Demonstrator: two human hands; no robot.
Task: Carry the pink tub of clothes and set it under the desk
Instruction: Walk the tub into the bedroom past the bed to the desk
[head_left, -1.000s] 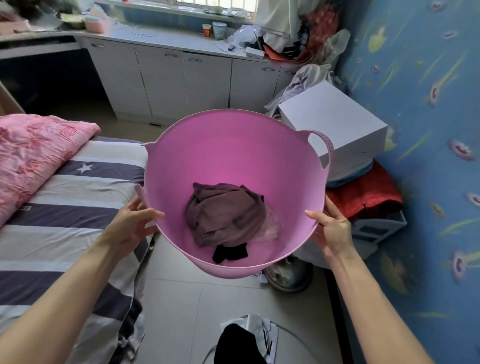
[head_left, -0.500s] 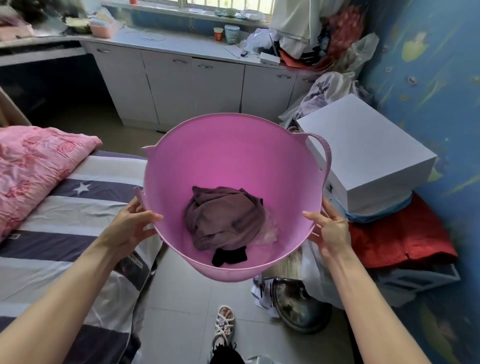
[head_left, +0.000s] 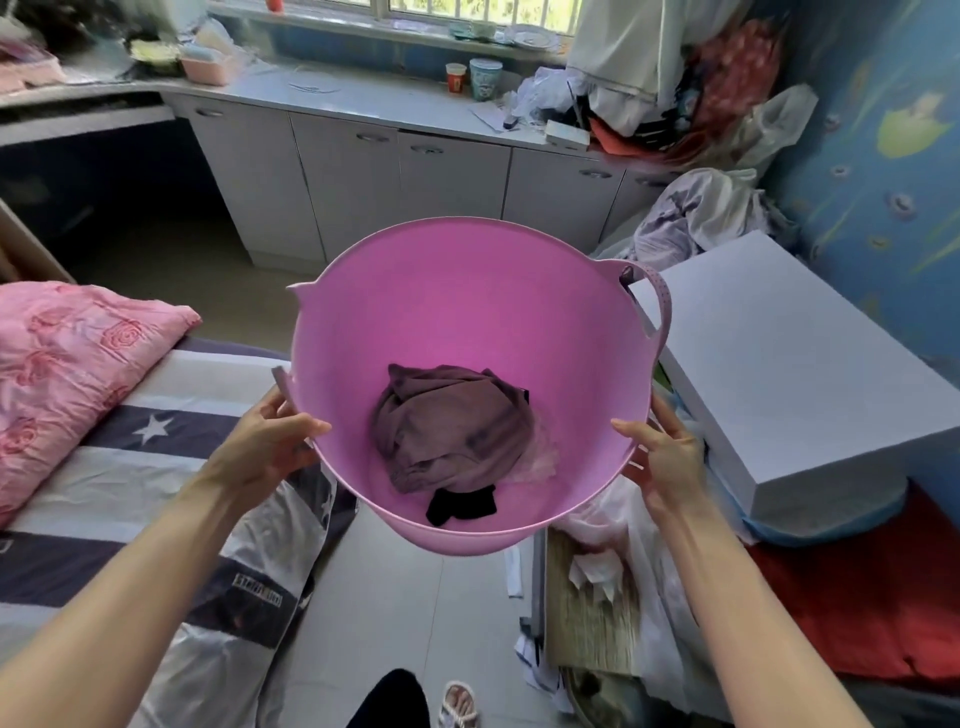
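Note:
I hold the pink tub (head_left: 467, 291) up in front of me over the floor, tilted so its inside faces me. A crumpled mauve garment (head_left: 452, 426) and a small black piece (head_left: 460, 506) lie in its bottom. My left hand (head_left: 267, 441) grips the tub's left rim and my right hand (head_left: 662, 457) grips the right rim, thumbs inside. The desk (head_left: 83, 122) stands at the far left, with a dark open space (head_left: 104, 187) beneath it.
A bed with a striped cover (head_left: 130, 493) and a pink quilt (head_left: 72, 358) fills the left. White cabinets (head_left: 405, 187) with a cluttered counter line the far wall. A white box (head_left: 789, 374) on red cloth sits right. Bags and a mat (head_left: 592, 613) crowd the tiled floor.
I have walked forward with the tub; the cabinets and the white box are nearer. Both hands keep the same grip on the rim.

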